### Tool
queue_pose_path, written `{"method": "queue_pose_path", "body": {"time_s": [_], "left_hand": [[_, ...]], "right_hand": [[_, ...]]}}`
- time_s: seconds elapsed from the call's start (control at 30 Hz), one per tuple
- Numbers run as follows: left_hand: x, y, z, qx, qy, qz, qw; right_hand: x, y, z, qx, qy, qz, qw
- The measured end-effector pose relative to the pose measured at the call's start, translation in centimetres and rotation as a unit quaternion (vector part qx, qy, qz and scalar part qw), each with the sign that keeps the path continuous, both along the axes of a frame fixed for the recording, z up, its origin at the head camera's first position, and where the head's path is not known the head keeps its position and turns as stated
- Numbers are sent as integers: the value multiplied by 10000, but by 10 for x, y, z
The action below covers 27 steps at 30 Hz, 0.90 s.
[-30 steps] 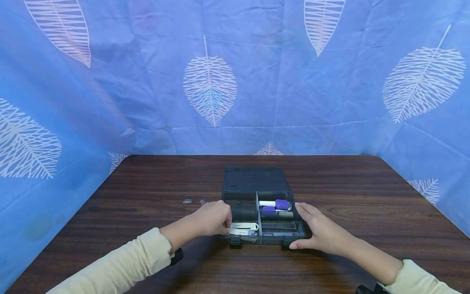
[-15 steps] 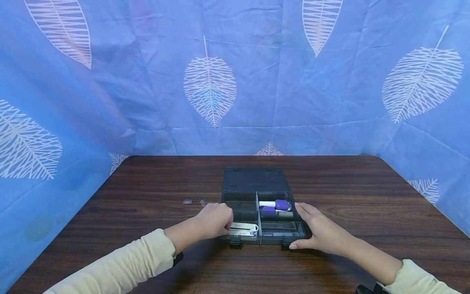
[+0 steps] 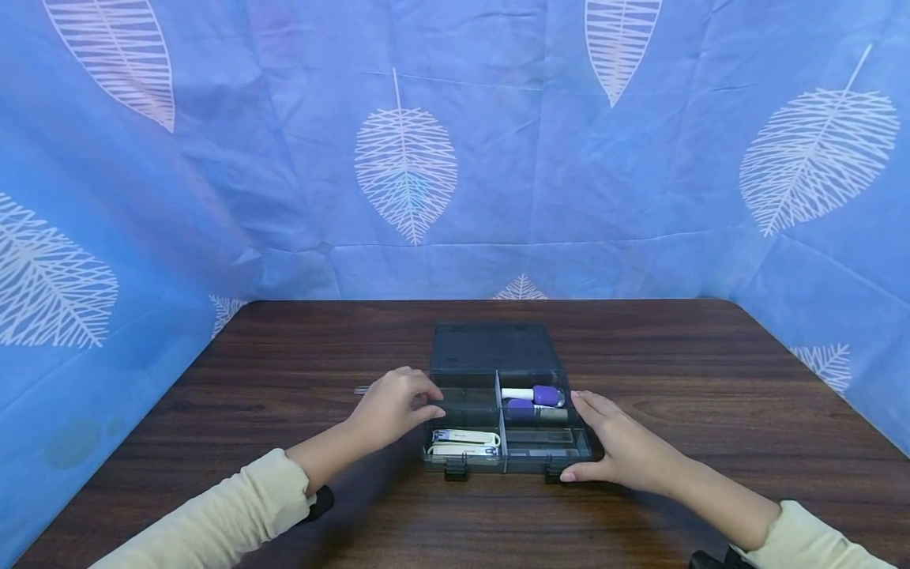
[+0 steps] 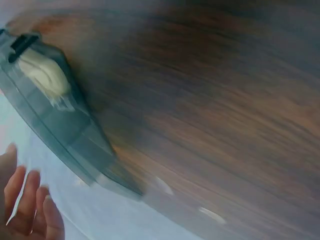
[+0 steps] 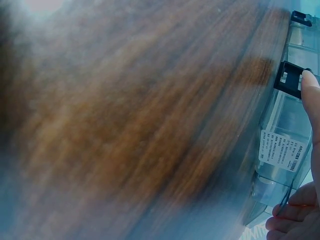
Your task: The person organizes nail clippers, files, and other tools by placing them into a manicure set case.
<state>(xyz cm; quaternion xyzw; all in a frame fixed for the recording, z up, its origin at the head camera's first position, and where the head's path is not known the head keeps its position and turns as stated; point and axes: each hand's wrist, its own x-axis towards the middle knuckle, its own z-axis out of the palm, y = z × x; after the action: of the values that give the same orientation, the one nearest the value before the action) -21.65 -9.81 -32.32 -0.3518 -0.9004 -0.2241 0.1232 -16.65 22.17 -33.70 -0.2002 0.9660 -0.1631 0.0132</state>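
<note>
A smoky, see-through compartment box (image 3: 465, 466) lies on the table with its lid (image 3: 490, 346) laid back. Two pale nail clippers (image 3: 465, 436) lie in its front left compartment. Purple-and-white nail polish bottles (image 3: 546, 396) fill the back right one. My left hand (image 3: 394, 407) is over the box's left edge, fingers apart and nothing between them; the left wrist view shows the same loose fingers (image 4: 34, 202). My right hand (image 3: 622, 450) braces the front right corner, its fingers straight along the side. Its thumb (image 5: 311, 92) touches the right black latch (image 5: 290, 79).
Small clear slips (image 4: 212, 215) lie on the wooden table (image 3: 298, 340) left of the box; the left hand partly covers them in the head view. A printed label (image 5: 281, 150) shows on the box. Blue leaf-patterned cloth (image 3: 490, 174) hangs behind the table.
My left hand has lifted out of the front left compartment, moving back and left, and its fingers have spread. Both nail clippers now show fully. The right hand stays on the box.
</note>
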Motion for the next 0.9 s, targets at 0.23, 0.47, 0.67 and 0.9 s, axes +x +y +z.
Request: {"method": "queue_pose_path", "body": {"time_s": [0.23,0.47,0.67,0.9], "left_hand": [[-12,-19,-2,658,180,525,9963],[-25,-39,-9,670,-6,948,9932],[-35,-51,-18,577,-281,937,9935],[-46,-60,-30,387,-848,684,9933]], "right_hand": [[0,0,1,-22,-10,3,10000],[1,0,1,-44,-6,2,10000],[0,0,3,-57,-78,27,9999],[-1,1,3,-23,-117,51,9999]]}}
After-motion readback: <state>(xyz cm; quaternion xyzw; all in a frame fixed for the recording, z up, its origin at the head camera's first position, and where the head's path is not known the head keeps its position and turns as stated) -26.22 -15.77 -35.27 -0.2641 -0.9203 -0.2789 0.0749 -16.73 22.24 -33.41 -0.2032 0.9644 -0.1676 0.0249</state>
